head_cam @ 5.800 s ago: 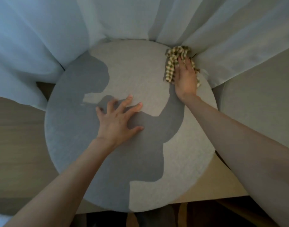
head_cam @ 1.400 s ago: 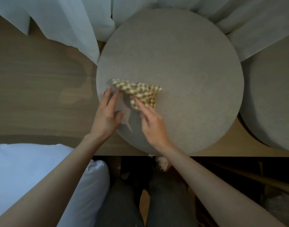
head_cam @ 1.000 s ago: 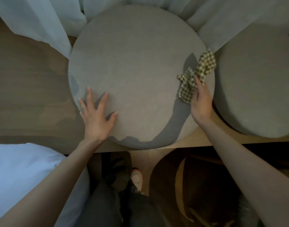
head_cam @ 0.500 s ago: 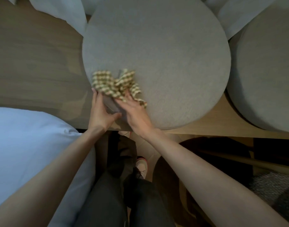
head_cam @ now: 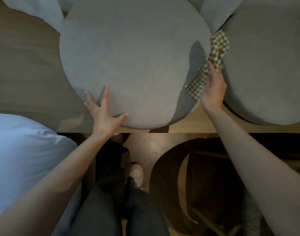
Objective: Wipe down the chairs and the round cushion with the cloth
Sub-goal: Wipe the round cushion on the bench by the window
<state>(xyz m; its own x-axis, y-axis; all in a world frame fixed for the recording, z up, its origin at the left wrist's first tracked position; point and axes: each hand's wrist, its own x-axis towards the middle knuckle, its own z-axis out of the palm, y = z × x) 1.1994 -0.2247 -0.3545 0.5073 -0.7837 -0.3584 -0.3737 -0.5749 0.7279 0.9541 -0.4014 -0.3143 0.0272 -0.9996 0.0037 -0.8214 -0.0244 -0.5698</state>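
A large round grey cushion [head_cam: 134, 53] lies on a wooden bench in front of me. My left hand [head_cam: 104, 114] rests flat on its near left edge with the fingers spread. At the cushion's right edge my right hand [head_cam: 213, 89] holds a green and cream checked cloth [head_cam: 212, 60]. The cloth stretches up along the gap between this cushion and a second round grey cushion [head_cam: 268, 65] on the right.
The wooden bench [head_cam: 25, 77] runs left to right under both cushions. White curtains [head_cam: 43, 12] hang behind them. A white pillow or bedding [head_cam: 21, 154] lies at the lower left. A dark wooden chair [head_cam: 205, 184] stands at the lower right, near my legs and a shoe.
My right hand has swept the cloth from the cushion's near left edge across to its right edge. My left hand has let go of the cloth and now lies spread on the cushion.
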